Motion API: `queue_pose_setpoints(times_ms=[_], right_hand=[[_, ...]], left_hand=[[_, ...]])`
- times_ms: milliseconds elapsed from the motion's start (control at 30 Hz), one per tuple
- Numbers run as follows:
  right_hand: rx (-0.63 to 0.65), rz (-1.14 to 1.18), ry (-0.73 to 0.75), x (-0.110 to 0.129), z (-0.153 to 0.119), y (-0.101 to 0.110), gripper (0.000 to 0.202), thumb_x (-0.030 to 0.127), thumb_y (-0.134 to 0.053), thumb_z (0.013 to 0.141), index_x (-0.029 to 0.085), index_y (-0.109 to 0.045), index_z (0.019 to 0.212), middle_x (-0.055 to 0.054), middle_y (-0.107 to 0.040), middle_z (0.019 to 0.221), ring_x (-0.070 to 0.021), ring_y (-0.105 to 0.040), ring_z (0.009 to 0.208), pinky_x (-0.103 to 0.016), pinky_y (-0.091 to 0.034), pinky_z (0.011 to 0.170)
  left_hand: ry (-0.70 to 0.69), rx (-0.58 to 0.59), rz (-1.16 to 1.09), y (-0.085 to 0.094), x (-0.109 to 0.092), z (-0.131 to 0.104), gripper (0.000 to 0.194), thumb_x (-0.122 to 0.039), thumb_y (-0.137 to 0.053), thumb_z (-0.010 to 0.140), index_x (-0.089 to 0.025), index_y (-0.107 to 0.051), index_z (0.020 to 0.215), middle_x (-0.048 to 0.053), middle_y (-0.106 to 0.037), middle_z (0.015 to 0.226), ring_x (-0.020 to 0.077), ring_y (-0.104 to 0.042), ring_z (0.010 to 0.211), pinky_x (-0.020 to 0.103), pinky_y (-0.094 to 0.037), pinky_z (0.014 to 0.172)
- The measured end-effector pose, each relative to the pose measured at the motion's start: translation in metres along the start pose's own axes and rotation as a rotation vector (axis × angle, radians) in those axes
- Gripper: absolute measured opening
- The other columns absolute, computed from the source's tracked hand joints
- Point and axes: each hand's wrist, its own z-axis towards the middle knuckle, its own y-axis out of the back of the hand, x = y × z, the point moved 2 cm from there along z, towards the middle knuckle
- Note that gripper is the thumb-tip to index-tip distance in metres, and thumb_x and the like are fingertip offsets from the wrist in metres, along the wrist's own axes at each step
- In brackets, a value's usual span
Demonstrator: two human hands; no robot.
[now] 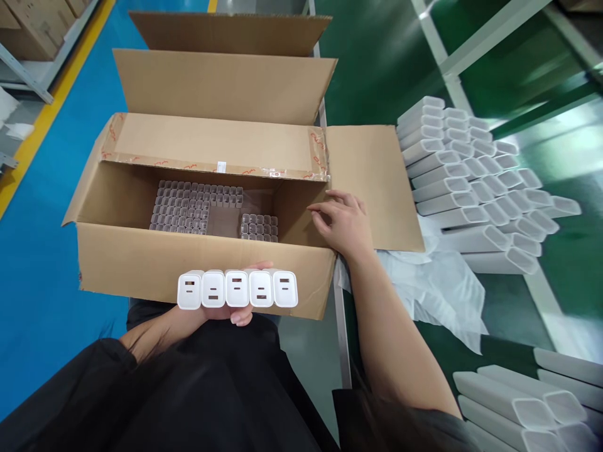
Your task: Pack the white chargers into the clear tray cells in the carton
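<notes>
My left hand (241, 316) grips a row of several white charger housings (237, 289) side by side, their slotted faces toward me. The fingers wrap under and behind the row, so part of the hand is hidden. This row is in front of the near wall of an open cardboard box (202, 257). Inside, small clear-white square-ended pieces (174, 207) stand packed at the left, with a smaller block (259, 227) at the right. My right hand (346, 223) is over the box's right edge and side flap, fingers apart, with nothing visible in it.
Long white tubes (471, 169) lie stacked on the green table at the right, and more tubes (522, 402) are at the lower right. Crumpled clear plastic (438, 295) lies beside the side flap (372, 182). Raised box flaps (226, 85) stand at the back.
</notes>
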Motion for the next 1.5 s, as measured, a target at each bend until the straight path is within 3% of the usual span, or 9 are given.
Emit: queue_pose_setpoints(times_ms=[133, 300, 433, 600, 800, 1200, 1333, 1433, 1500], right_hand=[[-0.001, 0.029, 0.072, 0.03, 0.0, 0.025, 0.028, 0.025, -0.047, 0.094, 0.021, -0.074, 0.098, -0.011, -0.076, 0.1, -0.0311, -0.063, 0.114, -0.058, -0.039, 0.108], [-0.014, 0.558, 0.582, 0.118, -0.016, 0.08, 0.022, 0.025, -0.057, 0.096, 0.02, -0.068, 0.115, -0.009, -0.074, 0.113, -0.0235, -0.066, 0.114, -0.046, -0.051, 0.103], [-0.033, 0.656, 0.712, 0.154, -0.03, 0.09, 0.027, 0.028, -0.072, 0.088, 0.019, -0.068, 0.113, -0.01, -0.072, 0.116, -0.0251, -0.065, 0.115, -0.046, -0.053, 0.101], [-0.112, 0.689, 0.68, 0.161, -0.037, 0.08, 0.023, 0.022, -0.072, 0.088, 0.02, -0.069, 0.11, -0.009, -0.073, 0.114, -0.0247, -0.064, 0.115, -0.045, -0.056, 0.096], [-0.158, 0.751, 0.649, 0.168, -0.041, 0.078, 0.019, 0.016, -0.069, 0.089, 0.022, -0.068, 0.107, -0.008, -0.074, 0.11, -0.0243, -0.068, 0.108, -0.044, -0.058, 0.09], [-0.168, 0.796, 0.648, 0.168, -0.041, 0.085, 0.011, 0.014, -0.067, 0.089, 0.023, -0.064, 0.093, -0.005, -0.075, 0.105, -0.0219, -0.07, 0.101, -0.043, -0.057, 0.09], [-0.134, 0.749, 0.635, 0.166, -0.041, 0.092, 0.016, 0.021, -0.073, 0.087, 0.023, -0.061, 0.098, -0.008, -0.073, 0.11, -0.0238, -0.068, 0.107, -0.046, -0.055, 0.095], [-0.065, 0.656, 0.616, 0.167, -0.045, 0.102, 0.039, 0.035, -0.075, 0.086, 0.022, -0.059, 0.118, -0.013, -0.068, 0.124, -0.0287, -0.062, 0.12, -0.049, -0.053, 0.099], [-0.036, 0.612, 0.619, 0.17, -0.05, 0.11, 0.045, 0.036, -0.073, 0.087, 0.023, -0.057, 0.127, -0.012, -0.068, 0.124, -0.0285, -0.063, 0.118, -0.046, -0.055, 0.097]], left_hand=[[-0.108, -0.127, 0.01, -0.007, -0.002, 0.0, 0.06, -0.04, -0.069, 0.078, -0.027, -0.054, 0.134, -0.001, -0.066, 0.08, 0.0075, -0.045, 0.048, 0.025, -0.033, 0.052], [-0.205, -0.245, -0.031, -0.007, -0.002, -0.001, 0.043, -0.054, -0.077, 0.068, -0.021, -0.067, 0.094, 0.001, -0.063, 0.075, 0.0082, -0.042, 0.052, 0.025, -0.031, 0.052], [-0.272, -0.275, -0.071, -0.012, -0.002, -0.004, 0.034, -0.052, -0.07, 0.078, -0.02, -0.064, 0.089, -0.001, -0.058, 0.067, 0.0097, -0.045, 0.054, 0.024, -0.031, 0.053], [-0.327, -0.311, -0.13, -0.022, -0.003, -0.007, 0.018, -0.036, -0.067, 0.082, -0.019, -0.061, 0.083, -0.002, -0.055, 0.065, 0.0097, -0.047, 0.055, 0.023, -0.031, 0.052], [-0.361, -0.314, -0.103, -0.03, -0.003, -0.008, 0.023, -0.031, -0.076, 0.073, -0.019, -0.057, 0.079, -0.003, -0.057, 0.065, 0.0099, -0.05, 0.054, 0.022, -0.036, 0.052], [-0.378, -0.344, -0.114, -0.041, -0.002, -0.01, 0.02, -0.031, -0.073, 0.078, -0.019, -0.062, 0.091, -0.001, -0.06, 0.071, 0.009, -0.052, 0.054, 0.021, -0.036, 0.051], [-0.299, -0.178, -0.124, -0.043, 0.002, -0.012, 0.021, -0.032, -0.076, 0.076, -0.021, -0.064, 0.088, -0.002, -0.063, 0.074, 0.0073, -0.053, 0.054, 0.021, -0.037, 0.052], [-0.175, 0.013, -0.104, -0.036, 0.008, -0.013, 0.031, -0.047, -0.079, 0.072, -0.021, -0.066, 0.084, -0.002, -0.063, 0.069, 0.0094, -0.051, 0.045, 0.025, -0.037, 0.048], [-0.136, 0.03, -0.059, -0.025, 0.011, -0.012, 0.04, -0.058, -0.074, 0.072, -0.02, -0.064, 0.072, 0.001, -0.062, 0.063, 0.0124, -0.05, 0.041, 0.028, -0.036, 0.046]])
